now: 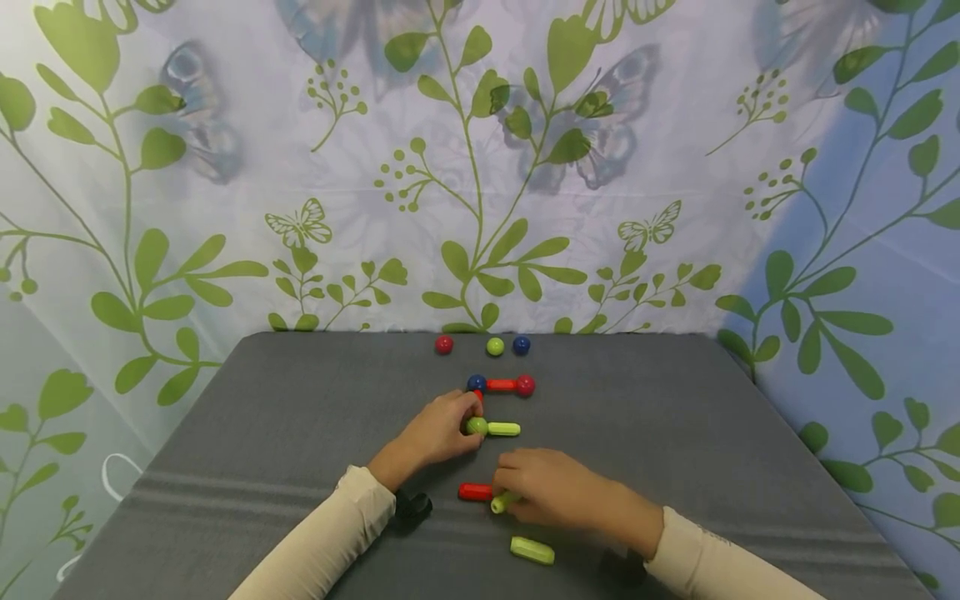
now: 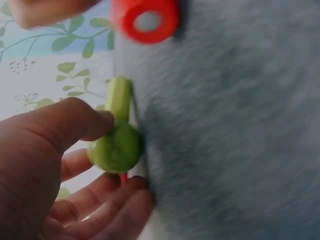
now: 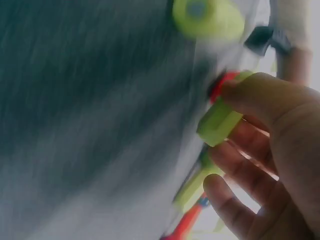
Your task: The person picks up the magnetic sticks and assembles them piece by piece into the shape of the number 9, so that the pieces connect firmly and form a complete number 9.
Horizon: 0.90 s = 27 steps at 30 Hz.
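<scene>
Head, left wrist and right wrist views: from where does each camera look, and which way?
Head: on the head, facing forward and down across the grey table to the patterned backdrop; both sleeves, left hand and right hand show.
Left wrist: on that wrist, facing the green ball the left hand holds; that hand shows, plus part of the other.
Right wrist: on that wrist, facing the green stick the right hand pinches; that hand shows.
Shared: head and left wrist both show the green ball.

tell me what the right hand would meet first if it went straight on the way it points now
Likely the red stick, just beyond the right hand in the head view; depth is unclear, so the hand might pass above it.
</scene>
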Motion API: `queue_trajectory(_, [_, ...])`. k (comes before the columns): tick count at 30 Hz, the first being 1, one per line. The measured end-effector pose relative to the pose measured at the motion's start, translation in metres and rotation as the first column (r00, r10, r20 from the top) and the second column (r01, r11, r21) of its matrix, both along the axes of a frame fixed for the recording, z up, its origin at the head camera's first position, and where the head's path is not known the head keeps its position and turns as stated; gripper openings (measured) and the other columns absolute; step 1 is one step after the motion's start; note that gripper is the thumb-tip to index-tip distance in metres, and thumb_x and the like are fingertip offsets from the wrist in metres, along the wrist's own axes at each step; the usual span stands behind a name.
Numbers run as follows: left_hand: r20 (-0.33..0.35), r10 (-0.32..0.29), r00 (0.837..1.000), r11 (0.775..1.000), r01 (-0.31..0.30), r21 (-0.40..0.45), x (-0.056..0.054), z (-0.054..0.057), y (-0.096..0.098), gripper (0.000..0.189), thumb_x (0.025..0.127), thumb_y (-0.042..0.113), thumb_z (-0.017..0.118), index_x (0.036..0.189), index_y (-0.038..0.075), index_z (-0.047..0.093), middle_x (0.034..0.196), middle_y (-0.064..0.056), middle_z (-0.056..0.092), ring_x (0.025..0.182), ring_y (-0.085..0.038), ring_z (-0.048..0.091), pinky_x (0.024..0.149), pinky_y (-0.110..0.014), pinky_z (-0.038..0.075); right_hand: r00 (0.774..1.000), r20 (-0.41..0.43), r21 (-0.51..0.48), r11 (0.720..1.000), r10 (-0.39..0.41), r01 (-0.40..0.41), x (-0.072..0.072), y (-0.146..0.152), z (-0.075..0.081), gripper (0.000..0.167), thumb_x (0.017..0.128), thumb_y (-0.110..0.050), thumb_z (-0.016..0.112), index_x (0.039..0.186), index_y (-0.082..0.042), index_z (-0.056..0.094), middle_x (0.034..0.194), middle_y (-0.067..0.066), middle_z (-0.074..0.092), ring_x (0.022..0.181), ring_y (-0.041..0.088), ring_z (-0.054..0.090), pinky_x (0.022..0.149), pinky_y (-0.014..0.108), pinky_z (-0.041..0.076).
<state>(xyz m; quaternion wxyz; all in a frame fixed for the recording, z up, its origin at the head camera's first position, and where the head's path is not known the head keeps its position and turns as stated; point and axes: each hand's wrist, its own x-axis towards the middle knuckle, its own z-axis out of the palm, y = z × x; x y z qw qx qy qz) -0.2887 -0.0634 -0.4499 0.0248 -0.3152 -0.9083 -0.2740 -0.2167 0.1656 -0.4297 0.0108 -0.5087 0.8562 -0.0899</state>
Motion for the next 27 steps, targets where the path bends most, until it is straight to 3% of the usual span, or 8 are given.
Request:
queue_trajectory(5, [0.021, 0.017, 1.0, 1.0, -0.017, -0.019, -0.009, 0.012, -0.004, 0.024, 0.087, 0.022, 0.077, 0.105, 0.012, 0.064, 0.096, -0.007, 0.061, 0.074, -0.013, 0.054, 0.065, -0.032, 0.047, 0.977, 0.103, -0.033, 0.981, -0.189, 0.193, -0.023, 0.021, -0.002, 0.021, 0.088, -0.016, 0.078, 0.1, -0.025, 0.064, 0.097, -0.015, 0.055, 0.082, 0.001, 0.052, 0.07, 0.025, 0.049])
queue_trajectory(10, [-0.051, 0.041, 0.998, 0.998, -0.044, -0.048, -0.026, 0.028, 0.002, 0.024, 0.089, 0.022, 0.075, 0.107, 0.009, 0.067, 0.101, -0.008, 0.063, 0.083, -0.016, 0.057, 0.072, -0.037, 0.05, 0.935, 0.075, -0.072, 0.933, -0.347, 0.352, -0.045, 0.036, -0.006, 0.017, 0.087, -0.015, 0.079, 0.095, -0.02, 0.065, 0.088, -0.011, 0.055, 0.075, 0.006, 0.052, 0.065, 0.031, 0.048])
queue_trajectory(13, [-0.055, 0.04, 0.998, 0.995, -0.045, -0.092, -0.039, 0.035, 0.011, 0.025, 0.091, 0.022, 0.074, 0.111, 0.01, 0.068, 0.107, -0.007, 0.064, 0.093, -0.017, 0.06, 0.08, -0.039, 0.051, 0.901, 0.08, -0.086, 0.897, -0.427, 0.433, -0.057, 0.04, -0.009, 0.015, 0.087, -0.014, 0.078, 0.089, -0.017, 0.064, 0.081, -0.009, 0.055, 0.069, 0.007, 0.051, 0.061, 0.031, 0.046])
queue_trajectory(20, [-0.066, -0.022, 0.998, 0.966, 0.004, -0.257, -0.065, 0.033, 0.032, 0.029, 0.093, 0.027, 0.074, 0.119, 0.015, 0.068, 0.119, 0.0, 0.064, 0.104, -0.019, 0.063, 0.087, -0.039, 0.051, 0.828, 0.138, -0.097, 0.824, -0.544, 0.558, -0.078, 0.041, -0.013, 0.019, 0.087, -0.011, 0.075, 0.078, -0.013, 0.059, 0.065, -0.006, 0.051, 0.055, 0.009, 0.047, 0.052, 0.03, 0.04])
queue_trajectory(24, [-0.067, -0.031, 0.997, 0.95, 0.008, -0.313, -0.076, 0.027, 0.038, 0.029, 0.092, 0.027, 0.075, 0.118, 0.016, 0.069, 0.116, 0.0, 0.066, 0.102, -0.019, 0.063, 0.086, -0.04, 0.051, 0.781, 0.15, -0.095, 0.777, -0.607, 0.622, -0.085, 0.034, -0.011, 0.022, 0.087, -0.013, 0.075, 0.075, -0.012, 0.057, 0.063, -0.005, 0.049, 0.055, 0.011, 0.046, 0.052, 0.03, 0.038])
queue_trajectory(27, [-0.065, -0.012, 0.998, 0.936, -0.012, -0.352, -0.08, 0.023, 0.039, 0.026, 0.09, 0.026, 0.076, 0.113, 0.019, 0.069, 0.109, 0.002, 0.066, 0.097, -0.018, 0.062, 0.083, -0.04, 0.051, 0.76, 0.142, -0.097, 0.755, -0.635, 0.649, -0.089, 0.029, -0.008, 0.027, 0.086, -0.014, 0.075, 0.071, -0.012, 0.053, 0.061, -0.004, 0.045, 0.053, 0.012, 0.043, 0.052, 0.031, 0.035])
